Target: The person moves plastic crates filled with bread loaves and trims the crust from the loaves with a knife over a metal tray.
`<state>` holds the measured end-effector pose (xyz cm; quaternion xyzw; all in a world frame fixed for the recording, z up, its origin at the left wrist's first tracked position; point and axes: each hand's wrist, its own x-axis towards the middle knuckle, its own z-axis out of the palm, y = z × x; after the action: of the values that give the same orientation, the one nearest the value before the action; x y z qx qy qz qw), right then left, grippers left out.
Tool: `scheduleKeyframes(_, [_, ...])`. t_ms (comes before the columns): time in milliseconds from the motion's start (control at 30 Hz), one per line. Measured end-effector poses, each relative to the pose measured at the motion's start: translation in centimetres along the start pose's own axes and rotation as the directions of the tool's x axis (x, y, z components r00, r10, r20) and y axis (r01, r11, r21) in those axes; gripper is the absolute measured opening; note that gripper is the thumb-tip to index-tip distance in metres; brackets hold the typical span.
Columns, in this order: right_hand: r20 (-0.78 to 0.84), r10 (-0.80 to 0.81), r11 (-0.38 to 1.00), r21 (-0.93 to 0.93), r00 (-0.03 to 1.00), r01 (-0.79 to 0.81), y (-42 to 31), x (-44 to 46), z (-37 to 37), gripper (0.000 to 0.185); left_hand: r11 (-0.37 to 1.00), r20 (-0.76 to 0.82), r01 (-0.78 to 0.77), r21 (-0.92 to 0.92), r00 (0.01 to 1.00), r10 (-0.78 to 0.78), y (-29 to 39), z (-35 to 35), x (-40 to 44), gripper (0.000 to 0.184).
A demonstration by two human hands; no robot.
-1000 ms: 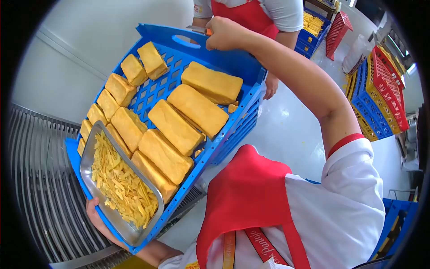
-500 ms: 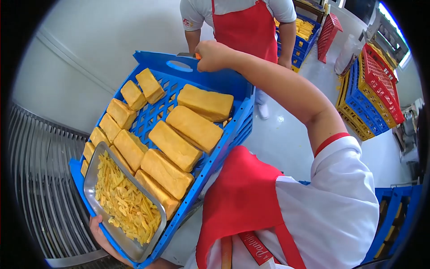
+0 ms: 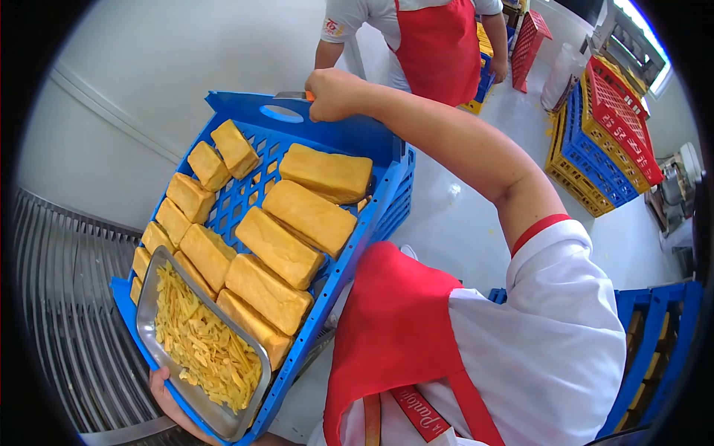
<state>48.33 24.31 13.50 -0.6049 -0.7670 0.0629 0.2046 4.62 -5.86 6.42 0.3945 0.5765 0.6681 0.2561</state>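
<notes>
A blue plastic crate point(image 3: 387, 171) hangs tilted in front of me, carried between my two hands. My left hand point(image 3: 159, 383) is closed on its lower left edge, fingers partly hidden underneath. At the far upper rim my right hand point(image 3: 336, 95) is closed, with an orange-handled, knife-like tool point(image 3: 291, 95) sticking out of it; how it grips the rim is partly hidden. Several yellow-orange rectangular blocks point(image 3: 279, 230), large and small, lie on the crate's lattice floor. A metal tray point(image 3: 262, 375) at the near end holds thin yellow trimmings point(image 3: 201, 346).
A co-worker in a red apron point(image 3: 439, 52) stands beyond the crate. Stacked red, yellow and blue crates point(image 3: 606, 141) stand at right, a blue rack point(image 3: 651, 349) at lower right. A slatted metal surface point(image 3: 78, 312) lies left, beside a white wall point(image 3: 171, 44).
The crate has shifted slightly left in view, with both hands still on it. The co-worker has moved to the right. The background stacks appear slightly further left.
</notes>
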Motion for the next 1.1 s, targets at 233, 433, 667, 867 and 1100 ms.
scheduleKeyframes(233, [-0.051,-0.004,1.0,0.012,0.999,0.005,0.2,-1.4,0.7,0.033,0.917,0.011,-0.372,0.142,0.927,0.374,1.5,1.5,-0.8,0.028])
scheduleKeyframes(433, [-0.046,0.08,0.995,0.069,0.996,-0.077,0.0,-2.8,1.9,0.032,0.787,0.157,-0.582,0.203,0.813,0.561,0.6,0.7,0.0,0.041])
scheduleKeyframes(667, [-0.065,0.147,0.984,0.111,0.987,-0.139,-1.2,-5.4,1.9,0.035,0.689,0.204,-0.685,0.236,0.728,0.654,0.2,0.3,1.3,0.045])
scheduleKeyframes(867, [-0.102,0.162,0.985,0.084,0.982,-0.153,-1.3,-6.1,2.3,0.032,0.748,0.198,-0.635,0.195,0.772,0.604,0.1,0.2,2.5,0.044])
scheduleKeyframes(1100, [-0.11,0.196,0.973,0.148,0.974,-0.179,-1.5,-6.8,2.5,0.028,0.845,0.186,-0.515,0.146,0.853,0.488,0.1,0.1,3.8,0.044])
